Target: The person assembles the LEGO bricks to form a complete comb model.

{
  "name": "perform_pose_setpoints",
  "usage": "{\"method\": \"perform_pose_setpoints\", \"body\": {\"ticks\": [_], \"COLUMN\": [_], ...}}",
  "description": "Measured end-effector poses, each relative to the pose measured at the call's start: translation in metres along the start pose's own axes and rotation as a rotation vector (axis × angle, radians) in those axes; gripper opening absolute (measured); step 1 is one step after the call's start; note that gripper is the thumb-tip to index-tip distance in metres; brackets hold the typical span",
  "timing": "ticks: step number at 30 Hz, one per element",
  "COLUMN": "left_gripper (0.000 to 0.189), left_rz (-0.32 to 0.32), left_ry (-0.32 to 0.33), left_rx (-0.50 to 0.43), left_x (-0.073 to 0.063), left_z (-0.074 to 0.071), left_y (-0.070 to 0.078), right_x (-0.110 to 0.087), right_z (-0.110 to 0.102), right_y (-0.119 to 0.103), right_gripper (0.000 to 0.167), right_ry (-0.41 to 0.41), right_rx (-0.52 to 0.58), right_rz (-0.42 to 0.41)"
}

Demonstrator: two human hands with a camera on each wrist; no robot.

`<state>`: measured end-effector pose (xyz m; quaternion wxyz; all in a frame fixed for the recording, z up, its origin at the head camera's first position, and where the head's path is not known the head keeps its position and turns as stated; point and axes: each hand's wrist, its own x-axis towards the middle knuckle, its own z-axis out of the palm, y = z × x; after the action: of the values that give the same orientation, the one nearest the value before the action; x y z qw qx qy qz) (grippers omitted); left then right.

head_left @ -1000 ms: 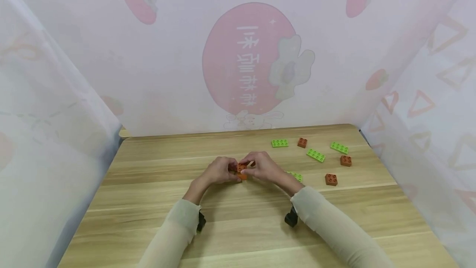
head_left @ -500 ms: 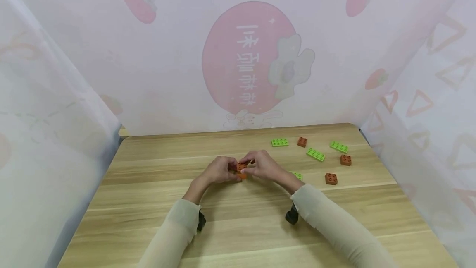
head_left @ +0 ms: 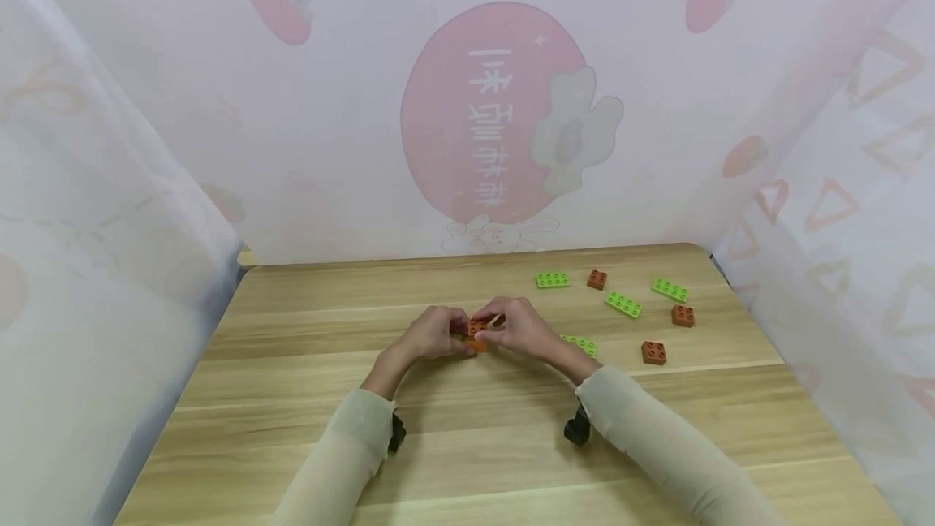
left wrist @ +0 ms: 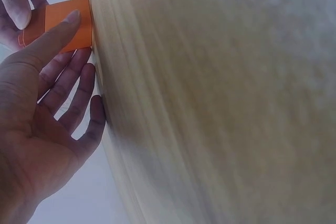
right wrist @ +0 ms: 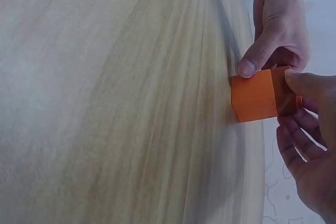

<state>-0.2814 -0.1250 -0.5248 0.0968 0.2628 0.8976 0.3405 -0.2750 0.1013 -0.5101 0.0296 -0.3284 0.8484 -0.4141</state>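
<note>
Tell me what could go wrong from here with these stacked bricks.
1. The brown brick might tilt or seat unevenly if the right grip, pinching it, presses off-centre.
2. The orange block beneath it could shift if the left grip slackens.
3. The green brick partly hidden by the right wrist in the head view may get knocked.

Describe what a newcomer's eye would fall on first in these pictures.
Probably the large pink circle on the backdrop. Next, below it, the left hand gripping an orange block, the right hand pinching the brown block atop it. Then lime-green bricks at the right of the table.
</note>
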Motion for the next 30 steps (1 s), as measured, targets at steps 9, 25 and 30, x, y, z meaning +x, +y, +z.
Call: {"method": "perform_pose_setpoints", "body": {"ticks": [9,25,30], "left_gripper": [0.028,0.033,0.032], "left_rz": [0.007,0.031,0.031], "left_ry": [-0.008,0.004,0.01], "left_rx": [-0.015,-0.037,-0.065], "left_x": [0.0,-0.005,-0.006], "left_z": [0.0,-0.004,-0.004], "left_y": [-0.002,0.002,0.002], "right_x": [-0.003,-0.021,-0.03], "right_z": [-0.01,-0.046,-0.055], "right_y": [0.001,0.021,0.031], "right_gripper": [0.031,0.037,0.035], "right_ry": [-0.011,-0.041,-0.033], "right_rx": [-0.019,-0.115,-0.142], "right_rz": [-0.055,-0.023,-0.035]}}
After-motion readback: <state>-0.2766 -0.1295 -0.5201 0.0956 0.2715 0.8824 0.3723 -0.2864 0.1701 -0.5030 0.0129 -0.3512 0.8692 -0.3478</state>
